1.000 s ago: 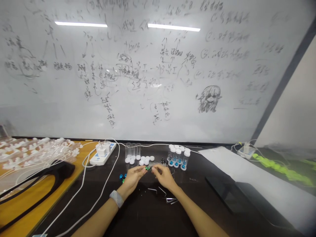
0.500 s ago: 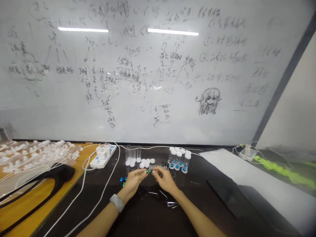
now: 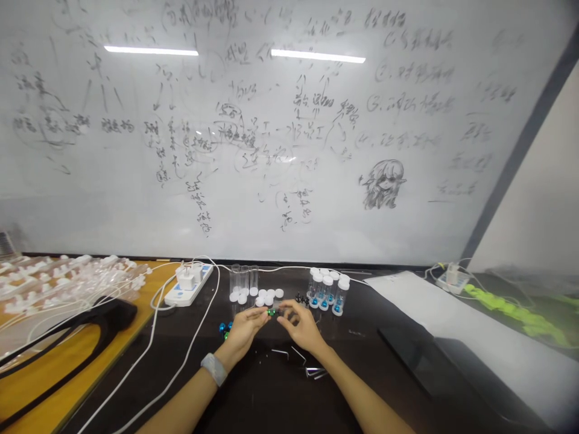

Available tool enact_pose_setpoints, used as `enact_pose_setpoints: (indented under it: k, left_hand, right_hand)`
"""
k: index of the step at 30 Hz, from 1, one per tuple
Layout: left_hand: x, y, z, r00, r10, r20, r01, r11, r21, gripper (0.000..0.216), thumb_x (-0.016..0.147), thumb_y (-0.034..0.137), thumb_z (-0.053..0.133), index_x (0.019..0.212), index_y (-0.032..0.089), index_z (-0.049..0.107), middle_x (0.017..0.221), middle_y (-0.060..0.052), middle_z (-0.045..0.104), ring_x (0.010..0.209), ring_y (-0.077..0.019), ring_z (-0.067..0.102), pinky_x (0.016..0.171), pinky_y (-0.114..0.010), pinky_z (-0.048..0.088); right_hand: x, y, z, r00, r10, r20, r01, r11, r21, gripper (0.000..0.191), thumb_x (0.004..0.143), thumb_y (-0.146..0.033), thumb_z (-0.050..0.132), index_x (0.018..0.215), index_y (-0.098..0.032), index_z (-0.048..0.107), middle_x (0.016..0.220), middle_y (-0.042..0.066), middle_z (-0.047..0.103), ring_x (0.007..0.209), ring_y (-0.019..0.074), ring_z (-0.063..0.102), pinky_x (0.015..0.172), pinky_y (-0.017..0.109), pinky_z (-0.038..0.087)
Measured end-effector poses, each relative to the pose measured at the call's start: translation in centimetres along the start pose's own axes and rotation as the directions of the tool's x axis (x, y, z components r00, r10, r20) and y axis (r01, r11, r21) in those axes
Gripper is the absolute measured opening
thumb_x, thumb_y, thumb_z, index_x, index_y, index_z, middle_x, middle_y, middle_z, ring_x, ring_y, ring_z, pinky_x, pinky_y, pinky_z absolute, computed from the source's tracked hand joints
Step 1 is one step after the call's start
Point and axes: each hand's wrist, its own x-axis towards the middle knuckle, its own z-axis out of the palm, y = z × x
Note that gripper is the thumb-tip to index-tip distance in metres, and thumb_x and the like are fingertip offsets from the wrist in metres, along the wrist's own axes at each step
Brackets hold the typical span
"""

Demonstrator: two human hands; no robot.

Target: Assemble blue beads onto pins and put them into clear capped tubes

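Between the thumb and fingers of my left hand (image 3: 246,328) is a small shiny green metallic piece (image 3: 271,312); its exact kind is too small to make out. My right hand (image 3: 301,328) hovers just right of it, thumb and forefinger parted, nothing clearly visible between them. Beside my left hand lie small blue balls (image 3: 222,328) and another green piece (image 3: 227,336), partly hidden by the hand. Behind my right hand sits a cluster of small black parts (image 3: 301,298). Nearer me, L-shaped hex keys (image 3: 298,354) and several silver rods (image 3: 314,372) rest on the dark table (image 3: 266,404).
Clear tubes (image 3: 244,278) and loose white caps (image 3: 269,296) stand behind my hands. Capped tubes holding blue pieces (image 3: 326,292) are at back right. A power strip (image 3: 189,286) with trailing white cables is at left, a black flat device (image 3: 407,361) at right. A whiteboard (image 3: 289,241) rises behind.
My right thumb and forefinger have come off the green piece and spread apart. My left hand keeps holding it in nearly the same place.
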Motion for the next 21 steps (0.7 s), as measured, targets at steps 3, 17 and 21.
enact_pose_setpoints:
  k: [3,17,21]
  left_hand:
    - [-0.02,0.00,0.04,1.000,0.002,-0.001,-0.002,1.000,0.004,0.034,0.055,0.020,0.093,0.084,0.009,0.077,0.086,-0.013,0.078,0.083,-0.0213,0.072,0.094,-0.035,0.052]
    - [0.07,-0.10,-0.14,1.000,0.005,0.014,-0.005,1.000,0.017,0.038,0.056,0.023,0.093,0.086,0.008,0.077,0.087,-0.014,0.077,0.084,-0.0208,0.072,0.092,-0.033,0.052]
    - [0.08,-0.11,-0.14,1.000,0.006,-0.007,-0.005,1.000,0.014,0.035,0.056,0.021,0.092,0.085,0.009,0.077,0.085,-0.013,0.077,0.083,-0.0210,0.072,0.092,-0.034,0.052]
  right_hand:
    - [-0.01,0.06,0.00,1.000,0.007,-0.023,-0.008,0.999,-0.038,0.020,0.088,-0.034,0.061,0.101,-0.020,0.069,0.082,0.004,0.069,0.069,0.0164,0.064,0.056,0.025,0.051]
    - [-0.05,-0.17,-0.01,1.000,0.022,-0.001,-0.022,1.000,-0.013,0.026,0.090,-0.036,0.059,0.111,-0.021,0.065,0.092,0.006,0.072,0.074,0.0172,0.067,0.053,0.023,0.050]
    - [-0.05,0.04,-0.04,1.000,0.006,-0.004,-0.006,1.000,-0.022,0.026,0.086,-0.034,0.064,0.108,-0.021,0.065,0.087,0.004,0.070,0.068,0.0161,0.064,0.053,0.023,0.051]
